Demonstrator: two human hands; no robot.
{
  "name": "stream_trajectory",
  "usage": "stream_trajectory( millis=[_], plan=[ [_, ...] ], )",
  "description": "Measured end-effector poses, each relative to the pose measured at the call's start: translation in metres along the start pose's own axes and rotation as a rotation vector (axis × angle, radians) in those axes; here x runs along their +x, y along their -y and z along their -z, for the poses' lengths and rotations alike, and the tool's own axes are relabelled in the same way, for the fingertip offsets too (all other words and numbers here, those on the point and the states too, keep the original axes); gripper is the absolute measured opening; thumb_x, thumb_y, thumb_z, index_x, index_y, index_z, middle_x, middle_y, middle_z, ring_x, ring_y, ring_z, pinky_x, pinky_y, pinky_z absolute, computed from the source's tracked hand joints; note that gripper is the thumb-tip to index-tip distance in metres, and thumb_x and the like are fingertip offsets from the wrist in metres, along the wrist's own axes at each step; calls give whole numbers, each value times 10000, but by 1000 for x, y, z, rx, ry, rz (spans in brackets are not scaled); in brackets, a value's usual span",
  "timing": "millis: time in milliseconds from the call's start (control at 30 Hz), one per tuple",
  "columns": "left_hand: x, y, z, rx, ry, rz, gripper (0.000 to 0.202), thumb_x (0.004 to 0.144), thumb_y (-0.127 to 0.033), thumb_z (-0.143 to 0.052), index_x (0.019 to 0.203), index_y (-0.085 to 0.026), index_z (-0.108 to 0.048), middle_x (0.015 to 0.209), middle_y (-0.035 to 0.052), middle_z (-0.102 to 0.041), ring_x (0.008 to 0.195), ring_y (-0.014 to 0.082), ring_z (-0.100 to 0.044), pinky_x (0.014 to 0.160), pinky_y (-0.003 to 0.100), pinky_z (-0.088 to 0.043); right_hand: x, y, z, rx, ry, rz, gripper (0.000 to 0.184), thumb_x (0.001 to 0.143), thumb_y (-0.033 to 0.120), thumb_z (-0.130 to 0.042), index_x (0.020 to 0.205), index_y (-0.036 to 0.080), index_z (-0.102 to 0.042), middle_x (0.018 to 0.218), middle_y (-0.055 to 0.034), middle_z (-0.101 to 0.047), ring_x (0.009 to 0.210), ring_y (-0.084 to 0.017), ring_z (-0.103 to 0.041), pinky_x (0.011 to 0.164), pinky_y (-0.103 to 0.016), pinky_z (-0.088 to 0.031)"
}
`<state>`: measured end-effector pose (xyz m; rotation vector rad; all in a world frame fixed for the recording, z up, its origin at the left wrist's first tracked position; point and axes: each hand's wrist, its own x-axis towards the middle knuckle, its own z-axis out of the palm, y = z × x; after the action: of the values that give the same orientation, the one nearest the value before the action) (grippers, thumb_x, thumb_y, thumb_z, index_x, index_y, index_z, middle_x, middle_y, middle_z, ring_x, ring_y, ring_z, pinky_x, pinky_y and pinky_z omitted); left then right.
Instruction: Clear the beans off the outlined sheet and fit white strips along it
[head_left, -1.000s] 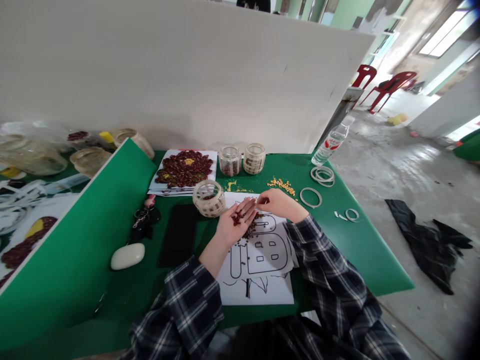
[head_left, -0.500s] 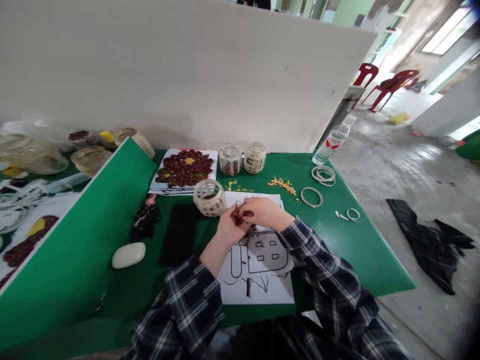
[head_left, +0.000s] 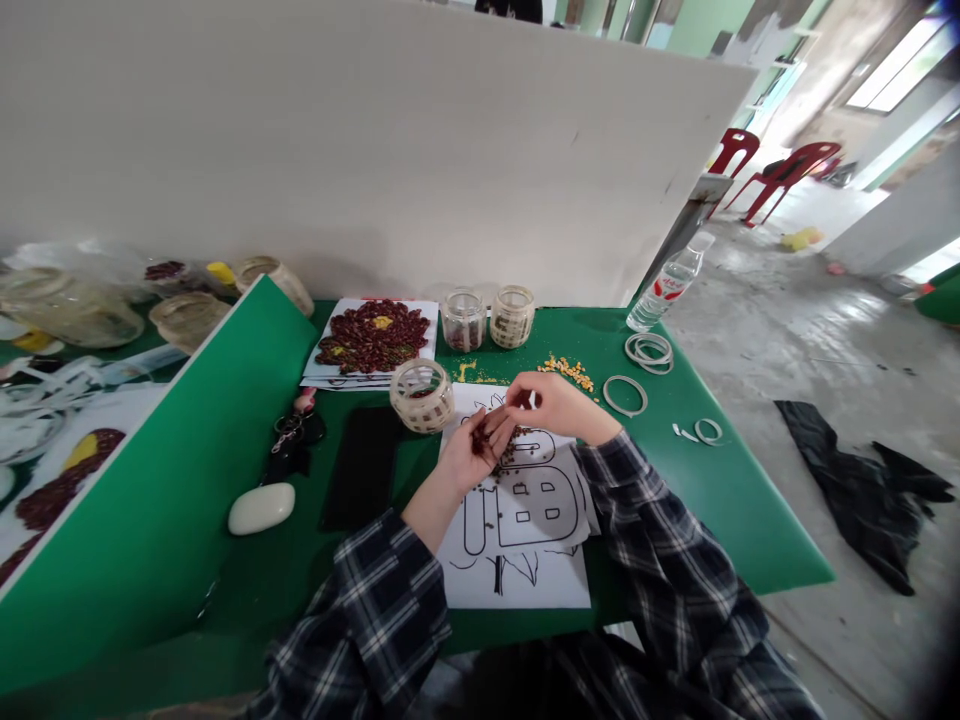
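My left hand (head_left: pixel 463 458) is cupped palm up over the drawing, holding a small heap of dark red beans (head_left: pixel 480 437). Just to its right, my right hand (head_left: pixel 559 405) has thumb and fingers pinched together near the left fingertips; what is between them is too small to make out. Below both hands lies a white paper with a black line drawing (head_left: pixel 525 530). Small dark beans (head_left: pixel 517 446) are scattered on its upper part. Beside my left hand stands a glass jar (head_left: pixel 421 396) with dark beans inside.
Two more jars (head_left: pixel 464 320) stand by the white partition (head_left: pixel 375 150). Corn kernels (head_left: pixel 566 372), tape rolls (head_left: pixel 649 352) and a water bottle (head_left: pixel 670 287) lie or stand to the right. A bean flower picture (head_left: pixel 373 338), black phone (head_left: pixel 361 468) and white oval case (head_left: pixel 262 508) are left.
My right hand has lifted away from the left palm, up and to the right. More of the beans on the paper now show. My left hand stays almost in place, its fingers straighter.
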<state>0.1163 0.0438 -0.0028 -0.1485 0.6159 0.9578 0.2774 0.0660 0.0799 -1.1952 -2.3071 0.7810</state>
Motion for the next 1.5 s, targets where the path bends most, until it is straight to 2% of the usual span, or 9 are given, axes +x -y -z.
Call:
stream_trajectory(
  millis=[133,267,400,533,867,1000,1200,1333,1500],
  plan=[
    [-4,-5,0,-125,62,77,346,975,-140,-341,1273,-51,-491,968,139,-711,699,98,-707,532,93,-532,-3,-17,9,-73,11,-249,82,757,193,-586,787,152,-650,730,-12,-657,647,-113,-558,593,-224,-391],
    [-8,-9,3,-233,99,125,384,975,-108,-282,1324,-72,-439,800,78,-681,537,48,-649,391,40,-432,-1,-36,-1,-270,195,-479,78,692,146,-622,729,140,-691,741,-48,-693,661,-142,-588,571,-236,-379],
    [-14,-8,6,-255,198,71,341,957,-67,-281,1196,-104,-521,653,-11,-564,371,2,-487,303,37,-327,2,-43,-8,-254,256,-425,178,705,136,-629,849,150,-733,874,-57,-727,765,-153,-631,646,-218,-416],
    [-17,-7,7,-221,206,4,274,955,-60,-307,1050,-126,-556,604,-47,-486,342,-13,-411,303,38,-302,3,-41,-11,-282,321,-368,162,718,184,-666,854,163,-751,863,-53,-733,775,-161,-643,671,-219,-426],
    [-13,-7,10,-286,273,51,254,974,-83,-308,1057,-104,-547,603,-54,-465,361,-18,-429,333,28,-321,5,-37,-22,-307,305,-299,188,685,71,-616,800,158,-736,830,-42,-729,760,-147,-635,637,-218,-400],
    [-12,-8,9,-271,256,46,252,974,-89,-318,1074,-121,-547,589,-57,-454,361,-16,-430,331,30,-314,3,-38,-18,-282,355,-363,222,629,45,-642,804,154,-723,838,-28,-727,756,-140,-632,617,-207,-395],
    [-13,-8,8,-253,230,33,267,971,-69,-298,1052,-120,-548,559,-71,-415,341,-20,-392,344,29,-318,3,-37,-17,-233,329,-393,195,630,195,-739,820,158,-720,800,-15,-717,698,-138,-623,561,-209,-385],
    [-12,-9,7,-201,185,13,233,973,-104,-342,1033,-118,-567,581,-57,-450,345,-12,-402,323,45,-318,5,-39,-19,-243,334,-407,171,633,110,-697,793,153,-739,801,-29,-728,719,-142,-634,589,-206,-398],
    [-9,-10,8,-235,220,50,249,990,-140,-320,1032,-104,-563,588,-53,-460,346,-10,-405,314,47,-317,3,-45,-13,-280,288,-459,218,629,77,-660,810,146,-759,821,-54,-736,749,-163,-643,658,-219,-430]
  ],
)
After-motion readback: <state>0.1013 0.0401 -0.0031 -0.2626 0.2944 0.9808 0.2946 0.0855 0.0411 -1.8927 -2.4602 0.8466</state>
